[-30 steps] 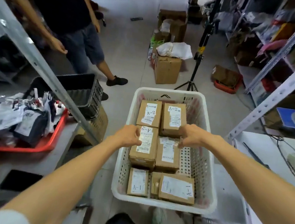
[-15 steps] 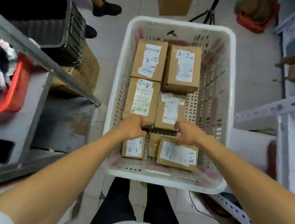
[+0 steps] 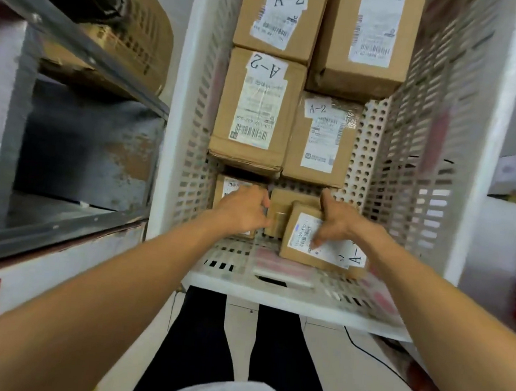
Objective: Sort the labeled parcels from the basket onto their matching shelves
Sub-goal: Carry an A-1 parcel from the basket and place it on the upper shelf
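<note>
1. The white basket (image 3: 175, 125) stands straight ahead of us. Three parcels in its far half read "A-2" (image 3: 255, 107), one upside down to us. The far-right label is cut off.
2. The near-right parcel (image 3: 296, 239) lies by the near wall, long axis left to right, slightly tilted. Its label shows "A-"; the digit is blurred.
3. The right hand (image 3: 338, 224) rests on it, fingers flat across the label, thumb pointing far, not gripping.
4. The left hand (image 3: 243, 206) curls round the small near-left parcel (image 3: 226, 186), whose label is mostly hidden.
5. We judge each hand is already on its own parcel, so the lift goes upward and nearward.
</note>
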